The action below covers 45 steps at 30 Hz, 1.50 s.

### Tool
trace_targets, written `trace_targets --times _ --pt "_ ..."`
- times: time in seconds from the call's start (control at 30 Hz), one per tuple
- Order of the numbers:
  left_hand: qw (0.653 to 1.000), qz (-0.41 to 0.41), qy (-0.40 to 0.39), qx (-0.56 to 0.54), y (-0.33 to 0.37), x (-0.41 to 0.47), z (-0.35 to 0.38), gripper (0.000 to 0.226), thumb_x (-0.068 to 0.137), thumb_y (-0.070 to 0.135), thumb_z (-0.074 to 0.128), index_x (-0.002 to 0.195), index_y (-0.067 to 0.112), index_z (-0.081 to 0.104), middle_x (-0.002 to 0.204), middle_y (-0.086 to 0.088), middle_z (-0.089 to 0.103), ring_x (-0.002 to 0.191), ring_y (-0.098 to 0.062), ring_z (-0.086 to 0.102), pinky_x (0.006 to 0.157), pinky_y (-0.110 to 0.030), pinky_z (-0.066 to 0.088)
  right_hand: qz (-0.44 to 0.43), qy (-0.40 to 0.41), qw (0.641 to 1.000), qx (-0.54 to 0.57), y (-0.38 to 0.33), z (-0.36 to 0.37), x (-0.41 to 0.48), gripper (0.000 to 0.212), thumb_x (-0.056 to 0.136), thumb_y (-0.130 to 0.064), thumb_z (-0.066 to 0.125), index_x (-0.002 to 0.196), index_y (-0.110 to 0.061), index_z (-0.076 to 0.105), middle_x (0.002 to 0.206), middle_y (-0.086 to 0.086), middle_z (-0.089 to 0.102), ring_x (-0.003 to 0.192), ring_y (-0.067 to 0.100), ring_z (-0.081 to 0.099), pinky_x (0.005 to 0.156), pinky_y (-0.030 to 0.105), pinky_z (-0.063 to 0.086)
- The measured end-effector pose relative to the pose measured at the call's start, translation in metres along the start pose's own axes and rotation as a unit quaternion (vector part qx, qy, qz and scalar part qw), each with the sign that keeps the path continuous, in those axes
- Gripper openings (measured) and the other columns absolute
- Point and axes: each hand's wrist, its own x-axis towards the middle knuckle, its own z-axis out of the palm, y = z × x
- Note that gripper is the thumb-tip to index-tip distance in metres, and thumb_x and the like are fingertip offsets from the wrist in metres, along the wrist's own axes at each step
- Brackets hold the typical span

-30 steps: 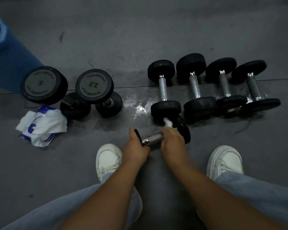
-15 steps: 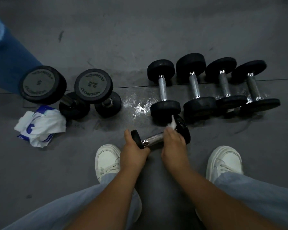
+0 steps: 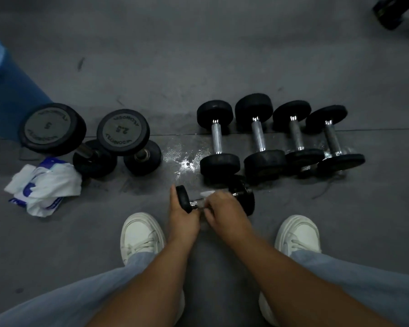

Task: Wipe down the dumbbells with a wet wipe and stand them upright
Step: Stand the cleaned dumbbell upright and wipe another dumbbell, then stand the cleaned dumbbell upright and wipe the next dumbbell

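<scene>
Gripping one end of a small black chrome-handled dumbbell [image 3: 244,197], the left hand [image 3: 182,217] curls its fingers tight. The right hand [image 3: 224,208] clamps a white wet wipe [image 3: 207,193].

The floor [image 3: 222,55] is dark grey and scuffed, with a thin seam [image 3: 175,134] running across it; a wet patch [image 3: 187,159] glistens just nearer than that seam. To the right of the patch a row of four dumbbells [image 3: 260,135] lies flat, side by side, across the seam; to its left the dumbbell marked 5 [image 3: 50,128] and the dumbbell marked 2.5 [image 3: 123,132] stand on end, close together. A crumpled white and blue wipes packet [image 3: 45,185] lies beside them; a blue bin [image 3: 7,102] stands behind. A small dumbbell [image 3: 243,197] seems to touch the floor with its right head; motion blur obscures it. A white left shoe [image 3: 139,234] and right shoe [image 3: 298,234] are planted nearest.
</scene>
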Motion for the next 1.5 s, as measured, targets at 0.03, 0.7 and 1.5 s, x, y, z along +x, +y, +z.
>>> trace_targets --times 0.03,0.7,1.5 --pt "0.999 0.043 0.002 0.025 0.007 -0.002 0.001 0.094 0.081 -0.002 0.064 0.156 0.032 0.018 0.153 -0.003 0.040 0.134 -0.020 0.045 0.114 -0.036 0.036 0.016 0.039 0.999 -0.008 0.001 -0.011 0.000 0.007 0.079 -0.013 0.061 0.086 -0.013 0.062 0.092 0.009 0.057 0.085 0.029 0.054 0.071 0.038 0.048" --pt "0.739 0.261 -0.047 0.619 0.030 -0.078 -0.018 0.104 0.094 0.035 0.058 0.144 0.041 -0.033 0.152 -0.007 -0.042 0.148 -0.037 -0.020 0.111 -0.067 0.015 0.121 0.048 0.988 -0.079 0.021 -0.083 -0.082 0.084 0.088 0.004 0.036 0.153 -0.038 0.003 0.161 0.001 -0.017 0.149 0.025 -0.005 0.108 0.036 0.036" --pt "0.747 0.236 -0.057 0.619 0.162 0.004 -0.069 0.106 0.069 0.069 0.065 0.151 0.043 0.004 0.161 -0.003 0.000 0.147 -0.043 0.002 0.099 -0.062 0.042 0.010 0.078 0.992 -0.098 -0.017 -0.112 0.034 0.088 0.087 0.004 0.043 0.153 -0.036 0.000 0.161 0.007 -0.012 0.149 0.026 0.001 0.109 0.036 0.036"
